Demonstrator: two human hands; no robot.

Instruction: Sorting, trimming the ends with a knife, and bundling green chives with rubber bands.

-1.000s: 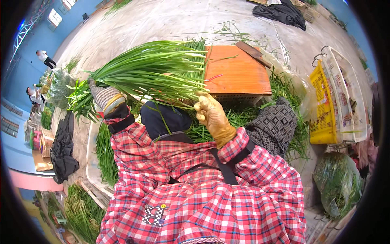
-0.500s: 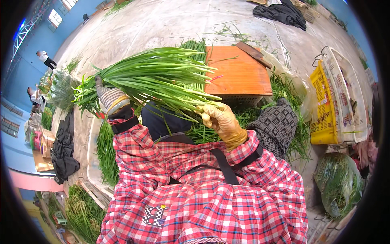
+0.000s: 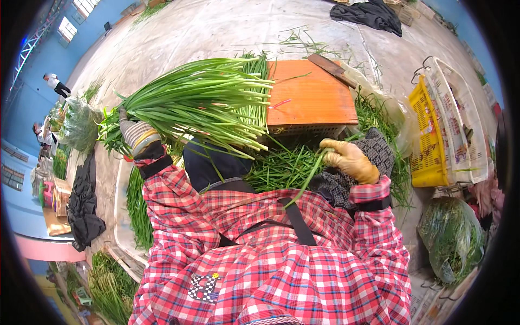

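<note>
My left hand (image 3: pixel 140 136), in a striped knit glove, is closed round a large bunch of garlic chives (image 3: pixel 189 100). Their pale cut ends fan out to the right, reaching the edge of an orange board (image 3: pixel 313 100). My right hand (image 3: pixel 351 161) wears a yellow rubber glove and pinches one loose chive leaf (image 3: pixel 310 177), which droops toward my lap. It is held over my right knee, apart from the bunch. Under it lies a heap of loose green leaves (image 3: pixel 284 169). More chives (image 3: pixel 253 111) lie behind the bunch, beside the board.
On the board lie a red tie (image 3: pixel 280 103) and a brown flat blade (image 3: pixel 332 70). Yellow (image 3: pixel 428 135) and white crates (image 3: pixel 460 130) stand at right, above a bagged bundle of greens (image 3: pixel 452 241). A pale tub (image 3: pixel 123 208) of chives is at left. Two people are far left.
My right hand has drawn back from the bunch's cut ends, moving right and pulling one leaf away. My left hand keeps hold of the bunch, nearly in place.
</note>
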